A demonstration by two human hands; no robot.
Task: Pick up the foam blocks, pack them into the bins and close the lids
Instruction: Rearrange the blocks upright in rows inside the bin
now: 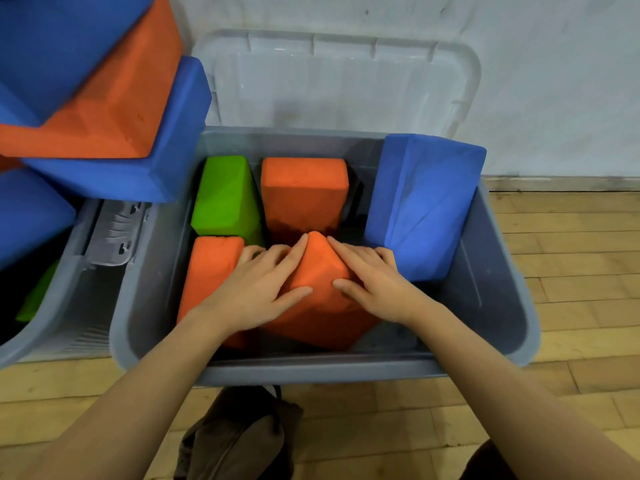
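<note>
Wooden floor, grey bin [498, 306] against a white wall.
Our left hand [256, 292] and right hand [374, 285] press flat-fingered on the tilted orange block [322, 306] inside; foam looks light, squashy, best held by opposite faces.

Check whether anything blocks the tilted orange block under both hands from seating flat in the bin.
Both the left hand and the right hand press the tilted orange foam block. Neighbours crowd it: an orange block on its left, another orange block behind, and a leaning blue block on its right. Room beneath cannot be seen.
</note>
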